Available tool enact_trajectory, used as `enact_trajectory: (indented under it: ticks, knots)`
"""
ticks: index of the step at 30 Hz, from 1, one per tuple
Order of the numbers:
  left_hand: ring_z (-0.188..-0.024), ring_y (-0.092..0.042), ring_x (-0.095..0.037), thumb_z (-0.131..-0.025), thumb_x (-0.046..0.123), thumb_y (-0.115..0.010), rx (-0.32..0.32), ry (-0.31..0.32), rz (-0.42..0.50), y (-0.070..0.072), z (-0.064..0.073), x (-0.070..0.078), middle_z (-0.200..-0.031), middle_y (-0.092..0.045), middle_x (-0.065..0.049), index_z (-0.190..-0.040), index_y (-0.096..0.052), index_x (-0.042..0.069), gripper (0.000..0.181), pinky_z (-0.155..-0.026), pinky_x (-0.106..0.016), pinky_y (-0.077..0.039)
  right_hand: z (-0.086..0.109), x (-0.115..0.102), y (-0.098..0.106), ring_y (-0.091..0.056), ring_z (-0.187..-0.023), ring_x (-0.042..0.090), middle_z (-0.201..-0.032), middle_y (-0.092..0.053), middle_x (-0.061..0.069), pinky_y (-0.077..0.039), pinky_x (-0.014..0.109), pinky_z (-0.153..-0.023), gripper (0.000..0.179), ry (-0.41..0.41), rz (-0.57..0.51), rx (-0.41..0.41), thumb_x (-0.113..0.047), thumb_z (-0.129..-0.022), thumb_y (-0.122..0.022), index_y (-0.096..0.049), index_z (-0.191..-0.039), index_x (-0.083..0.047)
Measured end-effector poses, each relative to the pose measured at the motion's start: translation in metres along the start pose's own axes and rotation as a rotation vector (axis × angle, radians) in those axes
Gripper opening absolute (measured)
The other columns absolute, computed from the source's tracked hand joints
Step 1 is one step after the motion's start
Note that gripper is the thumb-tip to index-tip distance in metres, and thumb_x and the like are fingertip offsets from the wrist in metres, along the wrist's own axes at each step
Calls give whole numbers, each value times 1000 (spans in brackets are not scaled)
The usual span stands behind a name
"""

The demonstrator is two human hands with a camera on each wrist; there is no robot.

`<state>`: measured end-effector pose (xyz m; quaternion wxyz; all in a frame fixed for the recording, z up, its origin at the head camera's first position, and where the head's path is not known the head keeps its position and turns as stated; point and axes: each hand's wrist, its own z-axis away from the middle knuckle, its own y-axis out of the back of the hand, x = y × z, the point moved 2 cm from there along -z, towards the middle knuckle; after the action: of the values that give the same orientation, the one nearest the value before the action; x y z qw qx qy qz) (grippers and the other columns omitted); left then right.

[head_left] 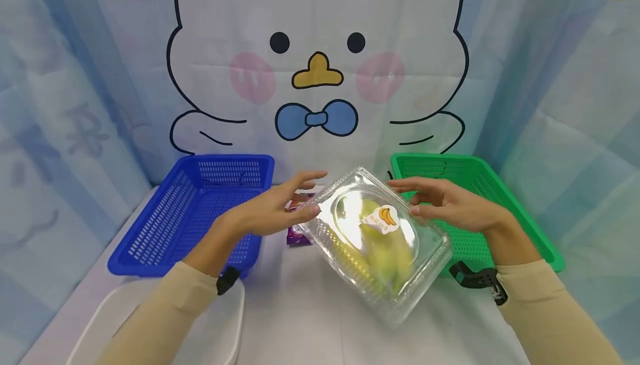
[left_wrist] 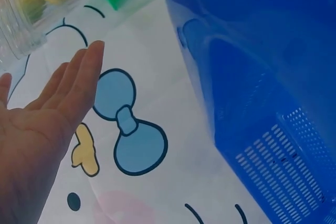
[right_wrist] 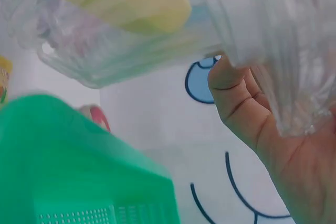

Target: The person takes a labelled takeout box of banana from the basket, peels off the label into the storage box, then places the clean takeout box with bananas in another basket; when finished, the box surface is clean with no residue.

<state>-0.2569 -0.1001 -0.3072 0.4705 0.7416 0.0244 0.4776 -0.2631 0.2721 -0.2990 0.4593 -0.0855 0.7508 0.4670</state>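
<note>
Hanging over the counter point(head_left: 295, 309): the clear clamshell box point(head_left: 434, 245), off the surface and slanted, one corner toward twelve o'clock and another toward six. I take it as the middle of my dial.
Bananas point(head_left: 382, 265): yellow, lying inside the box, somewhat blurred through the plastic.
Sticker point(head_left: 380, 219): white with a banana picture, stuck on the lid close to its centre.
Right hand point(head_left: 452, 206): at two o'clock, its fingers and thumb pinching the box by its edge.
Left hand point(head_left: 272, 209): between nine and ten o'clock, fingers stretched out straight and gripping nothing; the thumb is at the box's edge, though whether it touches I can't tell.
Purple packet point(head_left: 298, 237): on the counter at nine o'clock, partly hidden by the left hand and the box.
Blue basket point(head_left: 210, 204): farther out, between nine and ten o'clock.
Green basket point(head_left: 440, 164): between two and three o'clock, partly behind the right hand and the box.
White tray point(head_left: 215, 326): at eight o'clock, partly under the left forearm.
Sleeves point(head_left: 545, 293): beige, a black wristband point(head_left: 228, 280) by each cuff.
Curtain point(head_left: 320, 15): across twelve o'clock, printed with a white cartoon bird in a blue bow tie point(head_left: 316, 119).
</note>
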Motion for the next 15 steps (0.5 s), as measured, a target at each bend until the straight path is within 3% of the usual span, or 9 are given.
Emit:
enact_trajectory:
  ticks: [4,7,10,15]
  knots:
    - [-142,-48,-38,-101,54,-59,-30,-18,46,-1,6,-3,-162,-37,-12,-161,-22,42,71,-107,-60,-48,-11,-2,-11,-63,-108,22,-143,-55,9,-59,35,-81,59,8,-15,-37,-1,-103,-58,-42,-157,-13]
    - [-141,-47,-39,-100,52,-63,-50,-27,79,-2,11,-3,-163,-36,-5,-160,-28,41,71,-102,-54,-53,-18,-3,-19,-58,-114,23,-138,-55,11,-59,35,-84,59,4,-40,-62,-2,-102,-59,-41,-158,-14]
    - [-141,-47,-40,-98,50,-66,-69,-16,106,-3,16,-2,-164,-33,3,-158,-34,40,69,-96,-48,-57,-24,-2,-26,-54,-124,25,-147,-51,11,-58,35,-91,59,7,-58,-83,-2,-102,-60,-42,-157,-15]
    - [-139,-47,-39,-97,50,-68,-88,3,74,-2,26,-4,-162,-34,4,-153,-43,42,62,-99,-53,-54,-29,-2,-33,-45,-142,27,-165,-34,7,-54,34,-101,57,16,-57,-88,-4,-103,-60,-44,-156,-16]
